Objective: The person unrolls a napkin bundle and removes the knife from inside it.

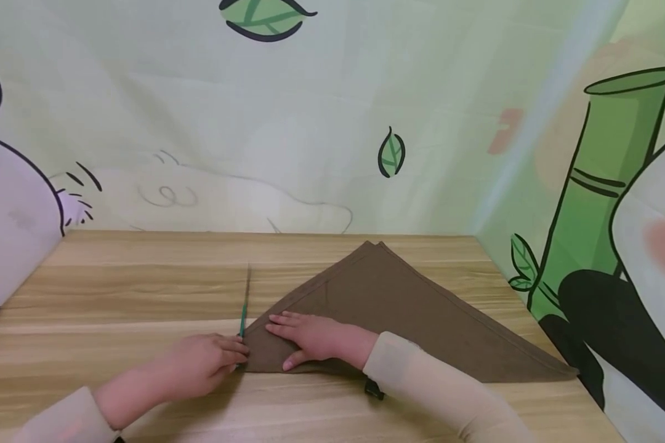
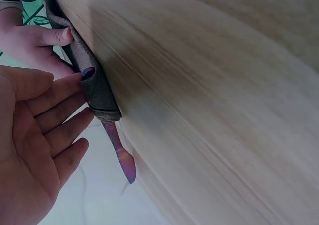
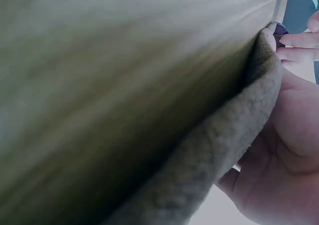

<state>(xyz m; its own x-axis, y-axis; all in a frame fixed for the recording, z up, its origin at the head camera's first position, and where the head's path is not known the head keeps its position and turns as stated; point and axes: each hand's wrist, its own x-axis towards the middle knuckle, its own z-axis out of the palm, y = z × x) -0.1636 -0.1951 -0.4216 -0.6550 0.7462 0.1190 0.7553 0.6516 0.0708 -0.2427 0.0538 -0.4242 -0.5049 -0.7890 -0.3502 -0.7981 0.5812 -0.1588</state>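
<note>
A brown cloth napkin [image 1: 399, 307], folded into a triangle, lies with its long edge toward me. A slim, shiny table knife [image 1: 246, 301] lies at its left corner, pointing away. In the left wrist view the knife [image 2: 125, 163] shows purple, its rounded end sticking out past the cloth, with the middle part wrapped in the folded corner [image 2: 98, 95]. My left hand [image 1: 196, 366] touches that corner and the knife's near end with extended, slightly bent fingertips. My right hand [image 1: 316, 337] rests flat on the napkin, just right of the corner, fingers spread.
The wooden table [image 1: 133, 277] carries the napkin. A printed curtain [image 1: 310, 123] with leaves and bamboo stands along the table's back and sides. A small black object [image 1: 374, 389] shows under my right sleeve.
</note>
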